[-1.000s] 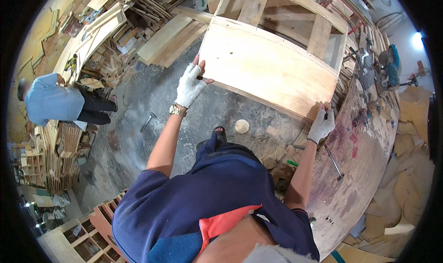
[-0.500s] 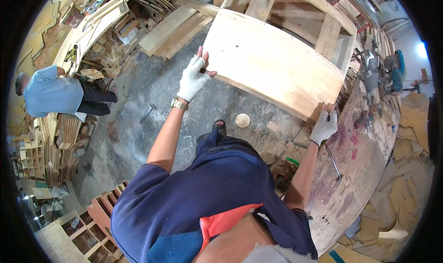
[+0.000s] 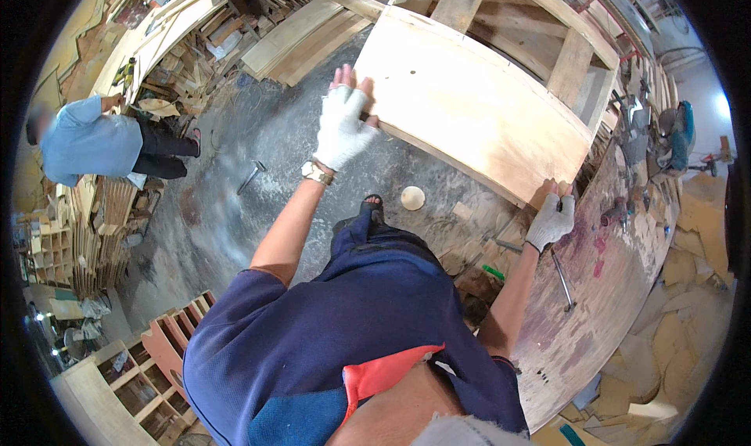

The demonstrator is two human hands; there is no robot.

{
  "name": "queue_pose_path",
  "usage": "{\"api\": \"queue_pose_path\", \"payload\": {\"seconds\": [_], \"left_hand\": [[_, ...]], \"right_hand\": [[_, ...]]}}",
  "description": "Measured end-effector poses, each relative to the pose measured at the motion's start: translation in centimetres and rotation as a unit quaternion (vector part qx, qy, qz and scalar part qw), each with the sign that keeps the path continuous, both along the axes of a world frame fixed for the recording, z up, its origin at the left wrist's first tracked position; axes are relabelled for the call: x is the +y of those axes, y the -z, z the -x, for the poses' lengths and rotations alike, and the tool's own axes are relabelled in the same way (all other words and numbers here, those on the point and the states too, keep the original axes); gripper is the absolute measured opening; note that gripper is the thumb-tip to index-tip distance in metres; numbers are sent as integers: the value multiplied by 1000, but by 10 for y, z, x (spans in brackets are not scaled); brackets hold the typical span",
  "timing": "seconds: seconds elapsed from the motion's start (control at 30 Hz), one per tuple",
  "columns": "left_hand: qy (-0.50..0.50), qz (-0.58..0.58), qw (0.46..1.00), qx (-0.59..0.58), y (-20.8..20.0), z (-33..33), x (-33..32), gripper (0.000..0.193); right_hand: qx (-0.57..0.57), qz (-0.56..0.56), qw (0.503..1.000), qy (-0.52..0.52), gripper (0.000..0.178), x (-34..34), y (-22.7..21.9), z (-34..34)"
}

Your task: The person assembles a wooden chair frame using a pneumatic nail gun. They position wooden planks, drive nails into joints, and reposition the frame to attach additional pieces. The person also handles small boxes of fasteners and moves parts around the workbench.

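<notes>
A pale wooden panel (image 3: 477, 98) lies over the near part of a curved wooden frame (image 3: 569, 62) in front of me. My left hand (image 3: 344, 125), in a white fingerless glove, is at the panel's near left edge with its fingers stretched out and apart. Whether its fingertips touch the edge I cannot tell. At the near right corner, my right hand (image 3: 552, 217) in a matching glove grips the panel, fingers over its top and the thumb beside them.
On the floor lie a hammer (image 3: 251, 177) and a round wooden disc (image 3: 413, 198). Another hammer (image 3: 562, 282) rests on the stained worktop (image 3: 598, 305) at right. A co-worker in a blue shirt (image 3: 98, 145) stands at left beside stacked boards. Wood scraps (image 3: 673, 344) cover the far right.
My left hand has loosened from the panel's edge and opened, its fingers spreading. The right hand keeps its hold at the corner. The whole view has shifted slightly.
</notes>
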State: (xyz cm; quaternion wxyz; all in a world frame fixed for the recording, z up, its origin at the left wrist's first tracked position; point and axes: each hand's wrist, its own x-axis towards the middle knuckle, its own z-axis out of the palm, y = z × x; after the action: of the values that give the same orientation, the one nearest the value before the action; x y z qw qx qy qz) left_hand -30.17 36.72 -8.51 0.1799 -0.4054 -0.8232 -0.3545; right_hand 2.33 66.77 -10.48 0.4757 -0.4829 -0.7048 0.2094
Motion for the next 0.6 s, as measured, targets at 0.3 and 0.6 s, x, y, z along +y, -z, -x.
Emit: {"api": "queue_pose_path", "payload": {"seconds": [0.3,0.6], "left_hand": [[139,-28,986,89,-31,-36,191,66],[148,53,985,66,-43,-8,253,57]], "right_hand": [[-90,-28,995,40,29,-6,-13,3],[-26,-21,999,15,25,-5,-6,1]]}}
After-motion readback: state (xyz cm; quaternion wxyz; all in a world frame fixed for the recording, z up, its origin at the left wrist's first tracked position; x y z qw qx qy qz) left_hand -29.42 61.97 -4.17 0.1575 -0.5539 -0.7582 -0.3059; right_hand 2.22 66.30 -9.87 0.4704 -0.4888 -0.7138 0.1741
